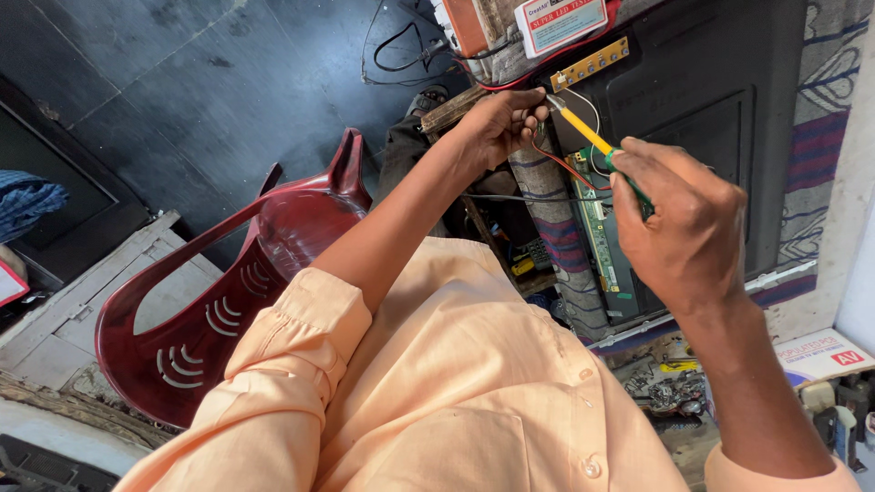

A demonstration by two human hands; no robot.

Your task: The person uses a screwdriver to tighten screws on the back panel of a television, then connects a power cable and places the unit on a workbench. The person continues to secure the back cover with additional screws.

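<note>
My right hand (685,223) grips a tool with a green handle and a yellow shaft (585,133). Its tip points up and left, to the fingertips of my left hand (497,123). That hand is curled over the edge of a black flat panel (720,118) and pinches thin red wires (558,162), which run from a long green circuit board (599,232) on the panel. A small gold-coloured strip board (591,64) lies just above the tool's tip. Peach shirt sleeves cover both my upper arms.
A dark red plastic chair (219,301) stands at the left on a dark tiled floor. A white and red box (558,22) and black cables (401,55) lie at the top. Small parts (670,394) and a printed carton (820,355) sit at the lower right.
</note>
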